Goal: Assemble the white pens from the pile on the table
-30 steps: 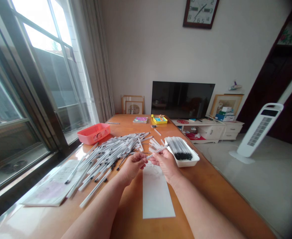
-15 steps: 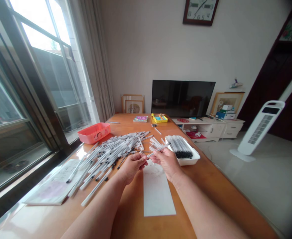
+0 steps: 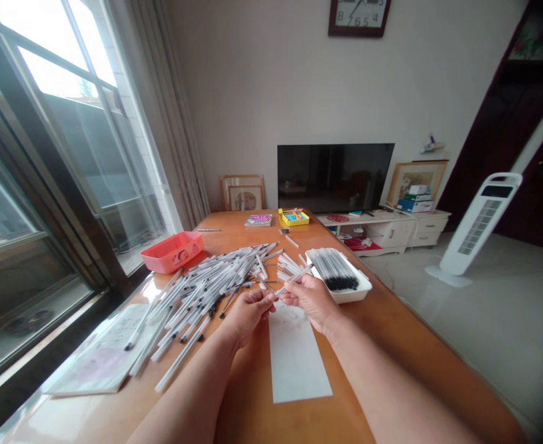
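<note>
Both hands meet over the table around one slim, translucent pen [image 3: 304,271], which slants up to the right. My right hand [image 3: 312,301] is closed on its middle. My left hand [image 3: 252,313] pinches at its lower left end, where the fingers hide the tip. Left of my hands lies a loose heap of similar translucent pens [image 3: 227,271], many with black ends. A white tray [image 3: 357,295] just beyond my right hand holds a row of pens with their black ends toward me. Beneath my hands is a long white paper strip [image 3: 299,364].
A red plastic box [image 3: 160,262] stands at the table's left edge, and a booklet [image 3: 95,364] lies nearer, partly under pens. Short clear tubes [image 3: 287,265] lie beside the tray. Farther back are a yellow box [image 3: 294,221] and a small pink book [image 3: 258,220].
The camera view has shifted slightly. Both hands stay together on the pen, with only a small change in its visible upper end.
</note>
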`<action>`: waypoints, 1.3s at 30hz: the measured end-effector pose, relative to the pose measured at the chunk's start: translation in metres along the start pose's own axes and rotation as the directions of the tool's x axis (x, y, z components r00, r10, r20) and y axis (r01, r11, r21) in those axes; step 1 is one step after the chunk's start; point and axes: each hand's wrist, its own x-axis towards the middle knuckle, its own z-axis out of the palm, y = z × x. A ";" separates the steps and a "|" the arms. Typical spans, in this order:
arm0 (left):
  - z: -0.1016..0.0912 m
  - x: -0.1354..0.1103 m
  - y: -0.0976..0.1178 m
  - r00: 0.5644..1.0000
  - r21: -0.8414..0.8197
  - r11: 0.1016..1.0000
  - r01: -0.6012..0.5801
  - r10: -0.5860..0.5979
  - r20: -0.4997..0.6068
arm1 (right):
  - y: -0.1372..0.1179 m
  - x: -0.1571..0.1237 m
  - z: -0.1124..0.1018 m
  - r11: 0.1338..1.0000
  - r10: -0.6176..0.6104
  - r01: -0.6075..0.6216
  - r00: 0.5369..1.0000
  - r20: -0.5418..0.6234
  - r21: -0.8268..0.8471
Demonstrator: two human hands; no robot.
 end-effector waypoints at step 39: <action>-0.010 0.012 -0.006 0.998 -0.012 0.998 0.060 -0.060 0.032 | -0.014 0.007 -0.021 0.992 -0.125 0.129 0.982 -0.140 0.017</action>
